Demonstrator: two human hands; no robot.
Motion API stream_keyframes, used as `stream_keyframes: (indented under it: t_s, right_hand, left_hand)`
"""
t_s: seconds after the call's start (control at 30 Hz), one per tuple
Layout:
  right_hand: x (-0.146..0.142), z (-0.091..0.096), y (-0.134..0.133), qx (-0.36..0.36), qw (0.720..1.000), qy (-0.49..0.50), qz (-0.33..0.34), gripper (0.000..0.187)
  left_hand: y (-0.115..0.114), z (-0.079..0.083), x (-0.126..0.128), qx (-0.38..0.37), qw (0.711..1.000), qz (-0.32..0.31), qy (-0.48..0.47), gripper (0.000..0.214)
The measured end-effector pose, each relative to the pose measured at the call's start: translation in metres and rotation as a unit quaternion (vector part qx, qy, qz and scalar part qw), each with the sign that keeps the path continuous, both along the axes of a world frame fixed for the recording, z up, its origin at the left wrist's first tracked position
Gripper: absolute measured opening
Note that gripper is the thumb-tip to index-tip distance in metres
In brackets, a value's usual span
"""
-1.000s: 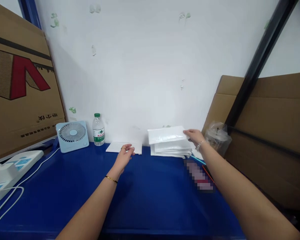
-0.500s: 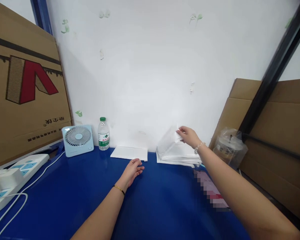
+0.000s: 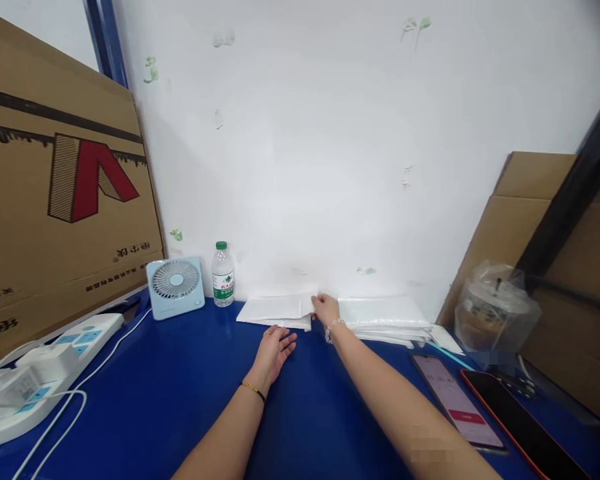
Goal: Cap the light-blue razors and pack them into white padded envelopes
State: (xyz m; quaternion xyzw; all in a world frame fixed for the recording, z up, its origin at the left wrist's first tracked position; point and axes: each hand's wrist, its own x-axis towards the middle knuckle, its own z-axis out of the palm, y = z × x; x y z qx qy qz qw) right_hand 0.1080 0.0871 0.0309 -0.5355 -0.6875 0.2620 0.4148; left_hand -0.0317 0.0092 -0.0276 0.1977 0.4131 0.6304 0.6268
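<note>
My right hand (image 3: 326, 311) pinches the right edge of a thin white sheet (image 3: 280, 307) that looks like a flat plastic bag. It lies over a low white pile (image 3: 273, 322) by the wall, its right end slightly raised. Just in front of that pile is my left hand (image 3: 276, 351), fingers apart and holding nothing. Whether its fingertips touch the pile I cannot tell. To the right of my right hand lies a thicker stack of similar white sheets (image 3: 383, 312), glossy on top.
A water bottle (image 3: 223, 277) and a light blue fan (image 3: 176, 287) stand at the left by the wall. Further left are a power strip (image 3: 93, 339) and a large carton (image 3: 55, 253). Two phones (image 3: 457, 403) (image 3: 525, 420) and a bagged cup (image 3: 495, 310) are at the right.
My right hand has moved left from above the right stack to the left pile, carrying a white sheet. The left hand stays before the left pile. The view has shifted somewhat.
</note>
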Motion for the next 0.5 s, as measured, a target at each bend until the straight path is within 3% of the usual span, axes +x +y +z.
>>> stream_keyframes:
  t_s: [0.07,0.13,0.23,0.3,0.33,0.4,0.47,0.5]
  right_hand:
    - [0.004,-0.013,-0.002,-0.006,0.998,-0.048,-0.027,0.024]
    - [0.021,-0.009,-0.003,0.009,0.995,-0.081,-0.051,0.023]
    - [0.080,0.014,-0.008,0.064,0.984,-0.128,-0.106,0.042]
    - [0.134,0.029,-0.014,0.099,0.944,-0.217,-0.229,0.050]
    - [0.162,0.033,-0.018,0.072,0.920,-0.240,-0.302,0.053]
    - [0.210,0.036,-0.024,-0.032,0.891,-0.265,-0.367,0.057]
    - [0.241,0.032,-0.026,-0.107,0.898,-0.272,-0.328,0.050]
    - [0.250,0.029,-0.026,-0.111,0.902,-0.270,-0.318,0.043]
  left_hand:
    - [0.000,0.001,-0.001,0.002,1.000,-0.004,-0.017,0.026]
    - [0.001,0.003,-0.002,0.002,1.000,-0.007,-0.028,0.027]
    - [0.001,0.004,-0.002,0.002,1.000,-0.011,-0.029,0.027]
    - [0.000,0.005,-0.001,0.000,1.000,-0.016,-0.025,0.031]
    - [0.000,0.005,0.000,-0.001,1.000,-0.017,-0.023,0.033]
    - [0.000,0.006,0.001,0.000,1.000,-0.017,-0.018,0.037]
    - [0.000,0.005,0.001,0.001,1.000,-0.017,-0.013,0.038]
    - [0.000,0.005,0.000,0.001,1.000,-0.019,-0.010,0.038]
